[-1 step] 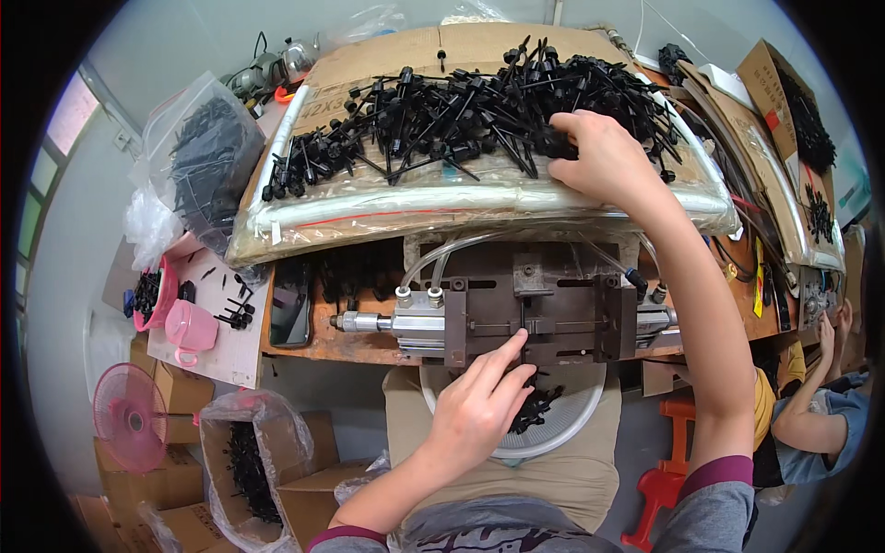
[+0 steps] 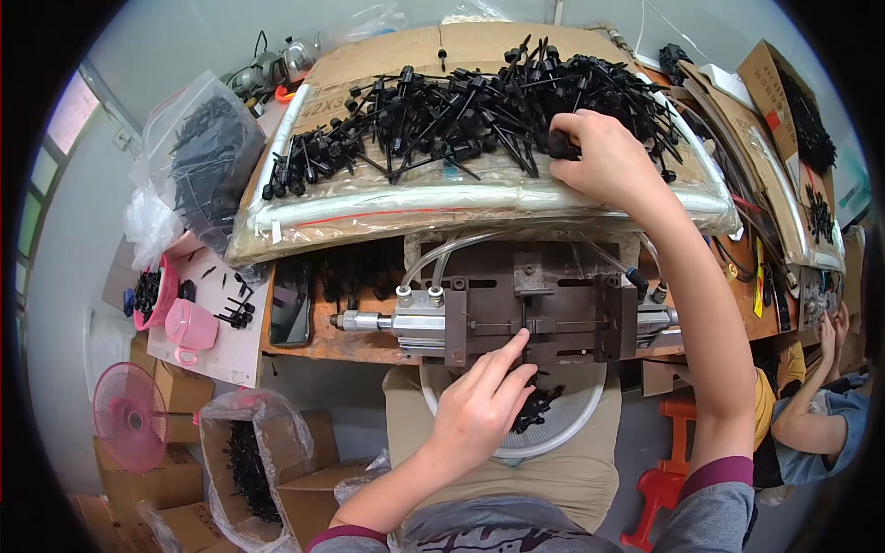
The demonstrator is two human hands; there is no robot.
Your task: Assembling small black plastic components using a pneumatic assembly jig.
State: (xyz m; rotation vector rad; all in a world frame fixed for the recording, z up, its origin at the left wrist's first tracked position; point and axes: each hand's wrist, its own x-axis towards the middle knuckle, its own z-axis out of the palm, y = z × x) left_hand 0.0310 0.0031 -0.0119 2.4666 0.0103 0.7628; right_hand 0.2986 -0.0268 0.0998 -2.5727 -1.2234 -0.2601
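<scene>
My left hand (image 2: 479, 405) is at the dark metal fixture (image 2: 493, 341), its index fingertip and thumb closed about a thin black stemmed part (image 2: 526, 318) that lies upright in the middle slot. Farther off, my right hand (image 2: 604, 157) pinches a black knob-headed part (image 2: 559, 145) at the front right of the heap of black stemmed plastic parts (image 2: 442, 111). The fingers hide much of that piece. The heap rests on a plastic-wrapped cardboard tray (image 2: 350, 207) with padded white edges. Beneath the fixture, a white basket (image 2: 576, 405) on my lap holds more black parts.
Air cylinders (image 2: 419, 323) with clear hoses flank the fixture. At left are a phone (image 2: 291, 309), a pink cup (image 2: 191, 327), a bag of black parts (image 2: 217, 152) and a pink fan (image 2: 129, 417). A red stool (image 2: 659, 488) and another person's arms (image 2: 816, 405) are at right.
My right fingers have drawn in slightly around the knob-headed part at the heap's edge. My left hand stays in place at the fixture.
</scene>
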